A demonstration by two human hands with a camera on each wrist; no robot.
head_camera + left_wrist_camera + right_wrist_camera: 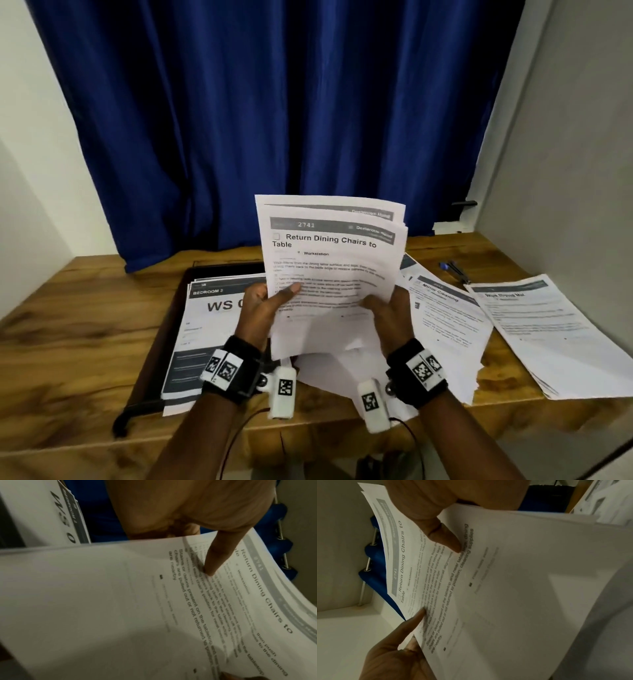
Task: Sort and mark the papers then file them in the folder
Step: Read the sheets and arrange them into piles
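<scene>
A sheaf of papers (330, 260) is held upright above the worktop (68, 346), gripped at its lower edges by the left hand (263, 308) and right hand (390, 311), thumbs pressed on the front sheet. An open folder (161, 342) with sheets lies left; more sheets (534, 329) are spread right.

blue curtain (274, 120) behind wood table (68, 342); white walls (30, 102) l & r.

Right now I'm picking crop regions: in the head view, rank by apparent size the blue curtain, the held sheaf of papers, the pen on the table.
1. blue curtain, largest.
2. held sheaf of papers, though nearness to the camera enlarges it.
3. pen, smallest.
</scene>
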